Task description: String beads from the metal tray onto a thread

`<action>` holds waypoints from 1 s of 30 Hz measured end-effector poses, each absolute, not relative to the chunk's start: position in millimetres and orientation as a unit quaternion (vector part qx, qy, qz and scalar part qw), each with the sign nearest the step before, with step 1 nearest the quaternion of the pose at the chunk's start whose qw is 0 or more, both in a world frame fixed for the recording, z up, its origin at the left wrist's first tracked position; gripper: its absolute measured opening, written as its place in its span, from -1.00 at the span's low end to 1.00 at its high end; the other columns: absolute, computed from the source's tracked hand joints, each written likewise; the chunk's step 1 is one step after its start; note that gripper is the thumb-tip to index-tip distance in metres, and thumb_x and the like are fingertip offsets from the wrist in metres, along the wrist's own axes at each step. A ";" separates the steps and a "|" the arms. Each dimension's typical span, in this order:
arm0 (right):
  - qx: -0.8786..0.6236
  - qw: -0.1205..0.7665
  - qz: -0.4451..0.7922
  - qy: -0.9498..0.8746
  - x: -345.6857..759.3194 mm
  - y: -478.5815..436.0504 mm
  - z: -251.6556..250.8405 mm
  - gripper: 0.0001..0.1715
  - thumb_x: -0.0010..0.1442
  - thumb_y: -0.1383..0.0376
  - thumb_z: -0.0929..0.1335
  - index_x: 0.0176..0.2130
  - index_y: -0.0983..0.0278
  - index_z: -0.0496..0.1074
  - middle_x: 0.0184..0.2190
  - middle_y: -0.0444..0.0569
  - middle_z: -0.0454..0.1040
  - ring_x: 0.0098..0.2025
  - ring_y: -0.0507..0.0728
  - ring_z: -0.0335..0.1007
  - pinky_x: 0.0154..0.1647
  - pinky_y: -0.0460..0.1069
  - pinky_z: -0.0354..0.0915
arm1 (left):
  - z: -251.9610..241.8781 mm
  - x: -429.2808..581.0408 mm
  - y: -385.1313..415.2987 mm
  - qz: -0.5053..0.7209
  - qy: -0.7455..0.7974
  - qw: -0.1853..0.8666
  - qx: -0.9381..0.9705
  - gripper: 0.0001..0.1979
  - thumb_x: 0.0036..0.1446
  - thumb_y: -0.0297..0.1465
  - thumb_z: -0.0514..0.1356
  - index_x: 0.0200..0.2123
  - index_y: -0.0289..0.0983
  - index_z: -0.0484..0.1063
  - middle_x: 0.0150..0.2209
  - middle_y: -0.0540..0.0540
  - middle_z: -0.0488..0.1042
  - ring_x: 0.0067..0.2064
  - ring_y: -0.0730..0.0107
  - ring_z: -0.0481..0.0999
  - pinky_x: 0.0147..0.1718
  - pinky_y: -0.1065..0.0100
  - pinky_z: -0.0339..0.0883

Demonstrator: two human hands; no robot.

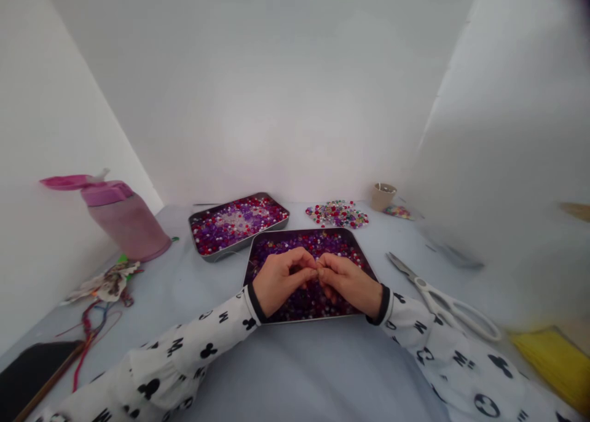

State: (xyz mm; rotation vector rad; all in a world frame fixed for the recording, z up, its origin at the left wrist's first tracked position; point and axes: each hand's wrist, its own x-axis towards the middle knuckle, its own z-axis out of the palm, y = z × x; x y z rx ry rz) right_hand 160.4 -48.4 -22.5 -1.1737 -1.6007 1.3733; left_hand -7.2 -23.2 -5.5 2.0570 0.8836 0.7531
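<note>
Head view: both hands meet over the near tray (313,318), inside its rim outline. Left hand (282,282) and right hand (351,281): fingers pinched closed, tips together; can't tell what, if anything, is between them, too small.

Progress: looks mid-work, my read. No finished piece identifiable. Purple and red beads (276,244) lie loose in the near tray, plenty unused; more in the far tray (214,257), just behind-left of it, and in the bead pile (336,214) behind it. Scissors (447,305) lie right of the near tray, untouched.

Writing: letter "M" repeats among mouse-head prints on the left sleeve (175,347) and right sleeve (461,363). No brand readable on the pink bottle (129,222), far left of the near tray, nor on the scissors.
</note>
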 end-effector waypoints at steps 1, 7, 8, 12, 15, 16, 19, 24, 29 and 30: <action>-0.454 0.355 0.537 -0.616 160.4 -48.3 -22.3 -0.85 0.13 0.32 0.21 -0.47 0.25 0.15 -0.70 -0.30 0.21 -0.71 -0.10 0.12 -0.70 -0.19 0.11 | -5.5 -7.1 -23.0 0.290 0.347 0.377 0.808 -0.89 0.10 -0.35 0.12 -0.37 -0.28 0.34 -0.49 0.07 0.41 -0.49 0.55 0.38 -0.43 0.50 0.24; -0.438 0.384 0.542 -0.606 159.3 -46.9 -22.6 -0.85 0.12 0.28 0.22 -0.46 0.27 0.18 -0.63 -0.26 0.23 -0.67 -0.09 0.15 -0.67 -0.17 0.16 | -6.3 -6.5 -22.5 0.280 0.344 0.349 0.825 -0.86 0.17 -0.35 0.03 -0.39 -0.28 0.28 -0.50 0.07 0.35 -0.47 0.55 0.33 -0.44 0.49 0.18; -0.437 0.390 0.535 -0.608 159.1 -47.0 -22.7 -0.86 0.12 0.27 0.22 -0.45 0.27 0.19 -0.62 -0.26 0.24 -0.66 -0.09 0.16 -0.66 -0.17 0.17 | -6.9 -6.3 -22.3 0.284 0.344 0.348 0.825 -0.87 0.17 -0.36 0.02 -0.39 -0.28 0.27 -0.50 0.07 0.34 -0.47 0.55 0.32 -0.44 0.49 0.18; -0.473 0.388 0.465 -0.640 158.1 -48.9 -21.1 -0.90 0.10 0.28 0.25 -0.42 0.26 0.22 -0.60 -0.24 0.25 -0.62 -0.06 0.18 -0.61 -0.14 0.16 | -9.6 -6.2 -21.8 0.302 0.350 0.356 0.812 -0.88 0.17 -0.37 0.00 -0.38 -0.27 0.23 -0.51 0.08 0.31 -0.48 0.55 0.30 -0.45 0.48 0.17; -0.511 0.381 0.358 -0.682 156.8 -52.0 -17.8 -0.91 0.06 0.31 0.29 -0.45 0.27 0.26 -0.59 -0.22 0.27 -0.58 -0.05 0.15 -0.58 -0.13 0.10 | -10.5 -6.2 -21.9 0.307 0.360 0.359 0.805 -0.87 0.18 -0.36 -0.01 -0.38 -0.27 0.22 -0.51 0.08 0.30 -0.49 0.55 0.30 -0.46 0.48 0.16; -0.517 0.382 0.321 -0.695 156.3 -53.2 -16.6 -0.91 0.06 0.32 0.29 -0.47 0.27 0.27 -0.59 -0.22 0.28 -0.56 -0.04 0.15 -0.55 -0.13 0.09 | -10.5 -6.2 -22.1 0.306 0.360 0.362 0.803 -0.87 0.18 -0.36 0.00 -0.38 -0.27 0.22 -0.51 0.08 0.30 -0.49 0.55 0.30 -0.46 0.48 0.16; -0.522 0.378 0.245 -0.724 154.4 -56.0 -13.8 -0.88 0.07 0.38 0.27 -0.50 0.28 0.27 -0.58 -0.20 0.29 -0.52 -0.03 0.16 -0.48 -0.12 0.08 | -10.9 -6.1 -22.4 0.301 0.360 0.373 0.801 -0.87 0.18 -0.35 0.00 -0.38 -0.27 0.22 -0.50 0.08 0.31 -0.49 0.55 0.32 -0.45 0.47 0.17; -0.535 0.358 0.209 -0.736 151.7 -57.8 -13.9 -0.86 0.07 0.41 0.25 -0.51 0.28 0.26 -0.58 -0.18 0.30 -0.52 -0.02 0.16 -0.46 -0.11 0.06 | -12.8 -5.8 -22.6 0.301 0.365 0.378 0.796 -0.87 0.17 -0.35 0.01 -0.39 -0.27 0.22 -0.52 0.08 0.31 -0.49 0.54 0.32 -0.46 0.46 0.16; -0.528 0.358 0.255 -0.727 155.5 -55.2 -18.9 -0.86 0.07 0.40 0.23 -0.52 0.27 0.23 -0.61 -0.20 0.27 -0.56 -0.04 0.13 -0.51 -0.12 0.07 | -11.2 -3.8 -19.8 0.303 0.349 0.461 0.757 -0.90 0.13 -0.37 0.04 -0.40 -0.28 0.21 -0.50 0.07 0.32 -0.50 0.55 0.30 -0.48 0.47 0.17; -0.524 0.358 0.297 -0.713 157.1 -53.9 -20.3 -0.86 0.08 0.39 0.22 -0.50 0.26 0.22 -0.63 -0.22 0.25 -0.58 -0.04 0.13 -0.54 -0.13 0.07 | -10.7 -3.3 -18.9 0.298 0.340 0.492 0.744 -0.91 0.10 -0.38 0.06 -0.39 -0.28 0.21 -0.50 0.06 0.32 -0.49 0.56 0.30 -0.48 0.47 0.18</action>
